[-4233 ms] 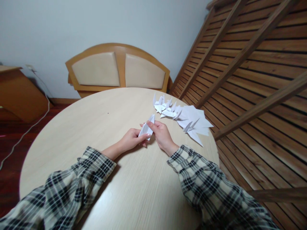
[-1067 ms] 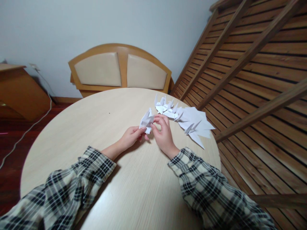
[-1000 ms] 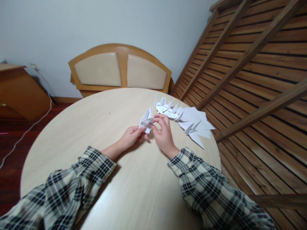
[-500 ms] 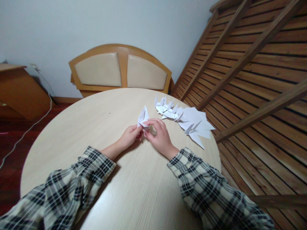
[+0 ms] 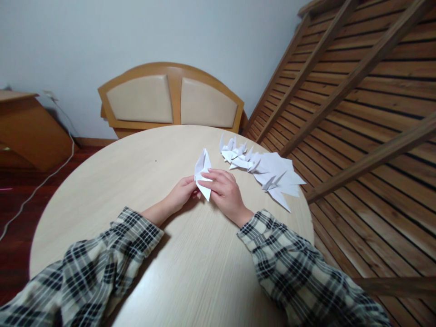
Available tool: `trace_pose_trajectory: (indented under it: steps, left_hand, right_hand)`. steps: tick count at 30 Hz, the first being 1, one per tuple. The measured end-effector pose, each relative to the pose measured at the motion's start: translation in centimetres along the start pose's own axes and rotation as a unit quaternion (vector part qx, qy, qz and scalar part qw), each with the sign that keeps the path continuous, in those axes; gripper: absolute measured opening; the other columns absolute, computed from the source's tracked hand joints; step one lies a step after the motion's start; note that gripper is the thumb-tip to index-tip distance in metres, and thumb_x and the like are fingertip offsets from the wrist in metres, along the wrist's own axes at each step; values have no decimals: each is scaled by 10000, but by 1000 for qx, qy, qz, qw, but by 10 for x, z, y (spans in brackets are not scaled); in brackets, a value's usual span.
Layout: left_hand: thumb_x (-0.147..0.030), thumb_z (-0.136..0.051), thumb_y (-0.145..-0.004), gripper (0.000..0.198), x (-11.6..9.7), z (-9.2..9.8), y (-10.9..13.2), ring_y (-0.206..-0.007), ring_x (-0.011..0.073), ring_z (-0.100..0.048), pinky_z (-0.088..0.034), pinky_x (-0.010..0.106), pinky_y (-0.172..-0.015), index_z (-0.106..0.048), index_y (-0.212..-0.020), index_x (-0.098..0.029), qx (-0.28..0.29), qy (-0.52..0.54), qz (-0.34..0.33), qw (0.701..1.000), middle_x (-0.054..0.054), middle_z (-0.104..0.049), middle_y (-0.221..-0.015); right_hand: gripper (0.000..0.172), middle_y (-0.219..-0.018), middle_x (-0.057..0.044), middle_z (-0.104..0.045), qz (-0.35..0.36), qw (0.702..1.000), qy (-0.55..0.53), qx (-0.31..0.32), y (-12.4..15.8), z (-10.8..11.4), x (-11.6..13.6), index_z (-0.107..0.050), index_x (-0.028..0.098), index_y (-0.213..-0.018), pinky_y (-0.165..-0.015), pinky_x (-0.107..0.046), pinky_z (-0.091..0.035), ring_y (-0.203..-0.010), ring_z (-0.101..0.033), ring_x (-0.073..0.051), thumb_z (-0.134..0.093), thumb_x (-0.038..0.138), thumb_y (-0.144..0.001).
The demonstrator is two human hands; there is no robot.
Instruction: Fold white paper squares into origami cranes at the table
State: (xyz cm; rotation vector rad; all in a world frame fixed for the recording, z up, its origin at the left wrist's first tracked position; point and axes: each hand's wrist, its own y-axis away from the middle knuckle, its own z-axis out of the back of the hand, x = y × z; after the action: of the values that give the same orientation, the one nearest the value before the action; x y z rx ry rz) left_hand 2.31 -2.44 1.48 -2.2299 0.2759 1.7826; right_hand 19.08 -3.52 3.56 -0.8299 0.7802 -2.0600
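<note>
Folded paper [image 5: 203, 164] sits between your two hands, just above the counter [image 5: 129, 181] near its far middle, one sharp tip pointing up and away from you and another pointing down toward you. Your left hand [image 5: 182, 193] pinches its left edge, fingertips closed tight on the sheet. Your right hand [image 5: 223, 190] curls over from the other side, fingers bent and closed on a flap across the middle. Whether the lower tip touches the counter, I can't tell from here.

By the look of it, this piece is only partway folded: it has a long pointed body, with no clear wings or neck showing.

Just to your right, a row of small folded figures [image 5: 238, 154] lies finished on the counter, and beside them is a loose fan of flat white sheets [image 5: 279, 175], so several appear done and there's unfolded paper left.

Beyond the counter stands a padded wooden chair [image 5: 172, 97], and a slatted wooden frame [image 5: 357, 91] leans on the right.
</note>
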Motion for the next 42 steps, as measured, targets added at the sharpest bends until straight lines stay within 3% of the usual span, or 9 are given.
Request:
trace_pose_trajectory:
  steps: [7,12,16,20,24,29,33,38,42]
  left_hand:
    - [-263,-611,-794,159,0,-3,-1,-488,79,-416,-318,223,-477,-598,-701,-135,-44,35,0,998,-21,-499,-560]
    - [-227,-611,-778,109,0,-4,-1,-554,98,-484,-378,230,-530,-625,-779,-120,-18,81,16,996,9,-569,-639]
    - [-224,-581,-755,170,0,-3,-1,-662,143,-561,-449,258,-617,-644,-864,-110,19,117,34,992,45,-644,-744]
    - [-248,-506,-749,255,0,-1,-2,-766,193,-606,-489,305,-710,-652,-884,-87,7,137,72,988,97,-690,-822]
    - [-269,-478,-744,301,1,0,-2,-794,218,-625,-498,324,-721,-644,-920,-89,-18,155,84,984,108,-705,-837]
    - [-342,-420,-754,382,0,1,-1,-774,249,-640,-510,362,-687,-640,-941,-92,11,178,72,981,117,-706,-791]
    - [-394,-427,-797,397,-2,0,-1,-772,244,-648,-506,346,-666,-639,-972,-109,25,170,67,983,114,-707,-799]
    - [-397,-572,-850,317,0,-7,-1,-816,180,-642,-490,287,-750,-635,-1002,-126,-3,136,40,990,93,-701,-895]
    - [-388,-583,-858,321,3,-7,-2,-798,163,-621,-481,279,-754,-646,-994,-103,-23,108,16,994,99,-693,-910]
  right_hand:
    - [370,-1199,23,-652,-11,999,-34,23,0,-4,-5,-696,353,-1039,-1017,-482,-408,-1256,-486,-185,-582,66,-835]
    - [354,-1213,-17,-590,-18,998,-57,-1,2,-7,-5,-703,347,-1026,-1012,-463,-432,-1237,-500,-194,-574,79,-836]
    - [381,-1158,-45,-542,-24,997,-70,-5,3,-6,-4,-697,338,-1054,-1009,-425,-450,-1220,-506,-195,-535,67,-842]
    - [401,-1111,-56,-531,-15,998,-61,0,2,-5,-5,-699,321,-1053,-1013,-438,-446,-1218,-505,-203,-491,50,-843]
    - [379,-1108,-50,-537,-12,999,-50,16,1,-5,-6,-705,318,-1027,-1008,-448,-448,-1221,-497,-210,-507,58,-836]
    - [348,-1101,-54,-541,-4,998,-53,23,0,-5,-6,-707,300,-1025,-997,-445,-451,-1227,-488,-219,-524,71,-838]
    - [321,-1129,-59,-551,-9,998,-31,45,0,-4,-6,-709,296,-1023,-979,-462,-449,-1215,-487,-228,-549,90,-837]
    - [341,-1175,-41,-551,2,997,10,71,0,-3,-2,-690,312,-1041,-1009,-491,-418,-1266,-439,-228,-553,82,-829]
    - [391,-1239,-41,-517,15,998,-41,53,0,-1,2,-678,289,-1050,-1063,-487,-386,-1301,-409,-221,-510,42,-799]
